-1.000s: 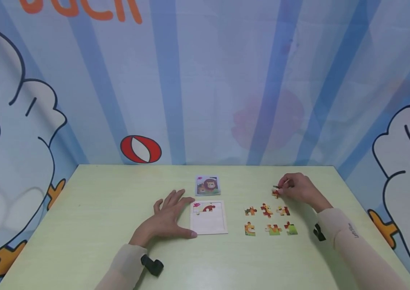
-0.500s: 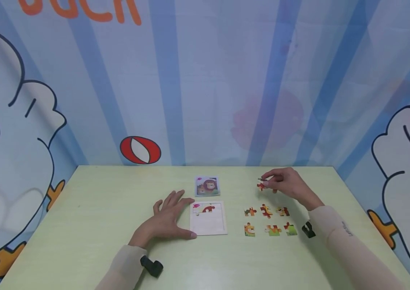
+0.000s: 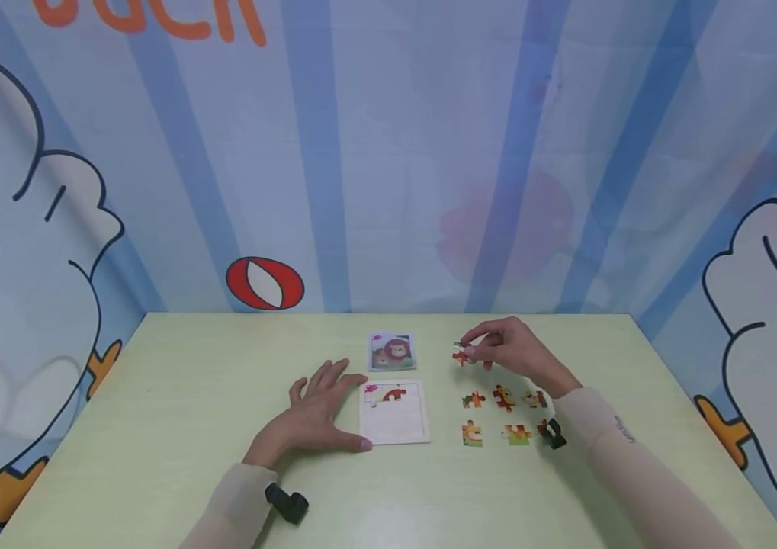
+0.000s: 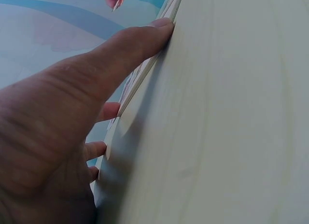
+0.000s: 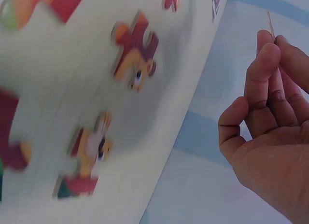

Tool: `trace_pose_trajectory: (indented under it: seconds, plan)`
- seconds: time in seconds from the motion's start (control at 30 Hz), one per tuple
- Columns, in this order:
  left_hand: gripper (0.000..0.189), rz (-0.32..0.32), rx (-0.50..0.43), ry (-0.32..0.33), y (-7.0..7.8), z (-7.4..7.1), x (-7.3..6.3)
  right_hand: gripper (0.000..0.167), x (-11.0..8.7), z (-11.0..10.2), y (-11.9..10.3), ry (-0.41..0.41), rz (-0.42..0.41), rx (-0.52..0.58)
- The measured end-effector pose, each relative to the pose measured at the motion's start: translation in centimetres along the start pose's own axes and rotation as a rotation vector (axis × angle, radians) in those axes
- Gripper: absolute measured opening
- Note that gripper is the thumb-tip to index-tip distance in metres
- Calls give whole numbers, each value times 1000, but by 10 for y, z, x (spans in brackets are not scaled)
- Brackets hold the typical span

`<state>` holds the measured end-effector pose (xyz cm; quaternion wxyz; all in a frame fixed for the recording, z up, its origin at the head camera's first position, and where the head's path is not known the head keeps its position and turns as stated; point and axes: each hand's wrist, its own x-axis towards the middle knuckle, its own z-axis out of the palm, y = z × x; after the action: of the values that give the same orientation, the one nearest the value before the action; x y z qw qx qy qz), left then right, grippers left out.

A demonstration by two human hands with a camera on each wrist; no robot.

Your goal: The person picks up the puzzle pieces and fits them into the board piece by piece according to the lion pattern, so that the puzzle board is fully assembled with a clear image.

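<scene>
One small puzzle piece (image 3: 460, 356) is pinched between the fingers (image 3: 472, 351) of your right hand (image 3: 508, 347), held just above the counter (image 3: 189, 381) right of centre in the head view. In the right wrist view only its thin edge (image 5: 271, 25) shows past the fingertips at the upper right. It looks like a flat, light, stiff card, likely to bend or slip if squeezed by a tab, so hold it by its edges, thumb opposite forefinger.

Your left hand (image 3: 316, 412) lies flat with straight fingers, holding nothing, its thumb touching the left edge of the white puzzle tray (image 3: 395, 427) at centre. Just above the tray sits the lion picture card (image 3: 392, 351). Below your right hand, loose pieces (image 3: 503, 398) lie in rows on the counter, near the tray but apart from it.
</scene>
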<state>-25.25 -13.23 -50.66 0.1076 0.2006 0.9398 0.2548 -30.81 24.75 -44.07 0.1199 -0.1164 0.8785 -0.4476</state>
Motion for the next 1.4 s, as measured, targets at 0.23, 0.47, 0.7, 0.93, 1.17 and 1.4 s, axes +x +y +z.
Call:
trace_pose_trajectory:
  seconds: [0.23, 0.47, 0.7, 0.93, 1.17, 1.4]
  plan:
    - [104, 19, -11, 2, 0, 0, 1, 22, 9, 24, -7, -48, -16, 41]
    - [103, 23, -17, 1, 1, 0, 1, 21, 14, 44, -16, -106, -42, 62]
    - [103, 17, -12, -2, 2, 1, 3, 20, 19, 57, -25, -144, -68, 39]
    - [103, 19, -14, 0, 3, 0, 2, 14, 23, 68, -24, -172, -29, 17]
    - [103, 19, -9, 0, 2, 0, 2, 7, 24, 77, -27, -174, 36, -39]
    - [103, 7, -9, -3, 1, -2, -1, 5, 28, 84, -30, -183, 52, -67]
